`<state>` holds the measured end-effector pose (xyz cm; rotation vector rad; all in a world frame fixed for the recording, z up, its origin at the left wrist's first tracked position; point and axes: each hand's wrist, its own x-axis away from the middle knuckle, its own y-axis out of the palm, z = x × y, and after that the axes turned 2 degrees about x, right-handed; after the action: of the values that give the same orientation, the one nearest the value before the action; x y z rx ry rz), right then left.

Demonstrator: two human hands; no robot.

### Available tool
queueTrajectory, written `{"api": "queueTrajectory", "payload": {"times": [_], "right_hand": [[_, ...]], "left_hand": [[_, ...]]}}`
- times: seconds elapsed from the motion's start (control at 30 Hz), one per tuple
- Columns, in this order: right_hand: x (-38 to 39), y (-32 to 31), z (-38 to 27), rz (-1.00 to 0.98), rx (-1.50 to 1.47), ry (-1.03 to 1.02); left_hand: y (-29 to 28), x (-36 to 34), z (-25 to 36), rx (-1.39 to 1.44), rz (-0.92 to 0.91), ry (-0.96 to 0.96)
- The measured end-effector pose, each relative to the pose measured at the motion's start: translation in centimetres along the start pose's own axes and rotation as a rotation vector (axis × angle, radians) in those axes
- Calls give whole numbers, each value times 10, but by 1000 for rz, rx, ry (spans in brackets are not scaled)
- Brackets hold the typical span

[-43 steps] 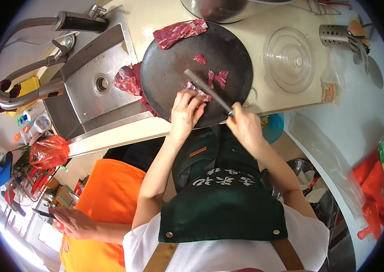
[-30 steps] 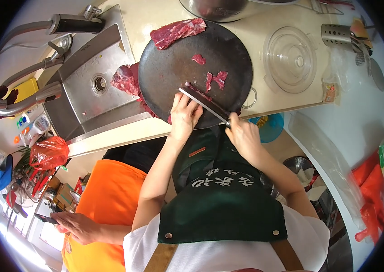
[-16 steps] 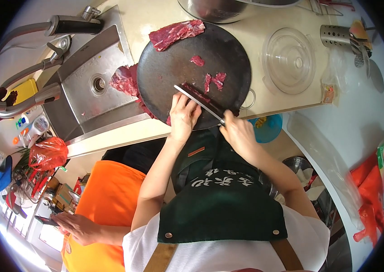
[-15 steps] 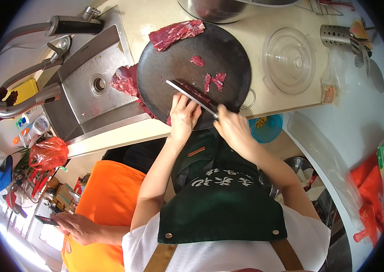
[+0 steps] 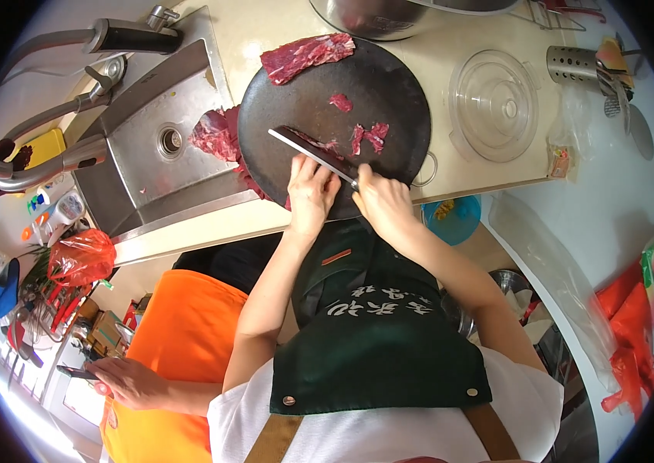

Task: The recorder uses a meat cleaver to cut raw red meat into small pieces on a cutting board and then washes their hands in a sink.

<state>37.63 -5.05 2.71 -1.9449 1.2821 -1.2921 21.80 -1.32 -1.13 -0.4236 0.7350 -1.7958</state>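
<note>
Head cam, ctr frame: R hand (image 5: 382, 199) is gripping the knife (image 5: 304, 148), fingers wrapped round its handle; L hand (image 5: 311, 202) is bending its fingers by the blade, can't tell if holding anything. Small meat bits (image 5: 377, 136) are lying apparently cut on round board (image 5: 296, 100); slab (image 5: 308, 58) (upper ctr) & chunk (image 5: 217, 135) (ctr-left) are looking uncut.

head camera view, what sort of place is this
Most likely a kitchen, whether home or commercial I can't tell: a steel sink, a round dark chopping board with raw meat on it, and a perforated utensil holder.
</note>
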Motion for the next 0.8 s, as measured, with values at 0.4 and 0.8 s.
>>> {"api": "queueTrajectory", "payload": {"times": [0.4,0.8], "right_hand": [[8,6,13,43,-3,4],[25,-15,14,86,-95,-68]], "left_hand": [[1,5,-1,-23,9,27],[-10,1,-9,-52,31,28]]}}
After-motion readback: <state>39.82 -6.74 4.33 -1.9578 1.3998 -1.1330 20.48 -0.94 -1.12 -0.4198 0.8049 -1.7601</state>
